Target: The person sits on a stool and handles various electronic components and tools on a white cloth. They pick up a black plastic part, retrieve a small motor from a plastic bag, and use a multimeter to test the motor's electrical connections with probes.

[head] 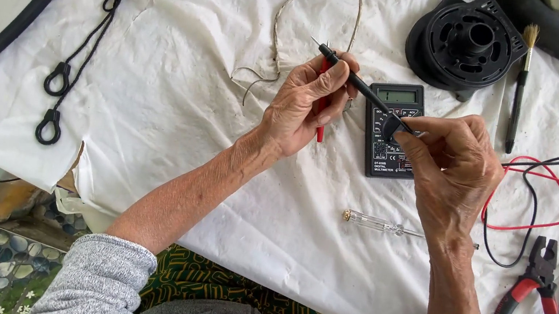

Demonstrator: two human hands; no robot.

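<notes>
**Probes gripped, dial being turned**

Head view: The fingers (332, 76) of the left hand (302, 105) are closed around two probes held together, a black probe (357, 84) with its metal tip pointing up and left, and a red probe (319, 122) showing below the palm. The right hand (452, 164) is pinched with thumb and forefinger on the dial (392, 126) of the black meter (390, 133), which lies flat on the white cloth (179, 90) between the two hands. For a clean setting, the meter is best kept flat and the dial turned click by click, with the probe tips held apart and off the bare wire loop (301, 12). Red and black leads (532, 195), a screwdriver (380, 225) and pliers (530, 305) lie close to the right.
</notes>
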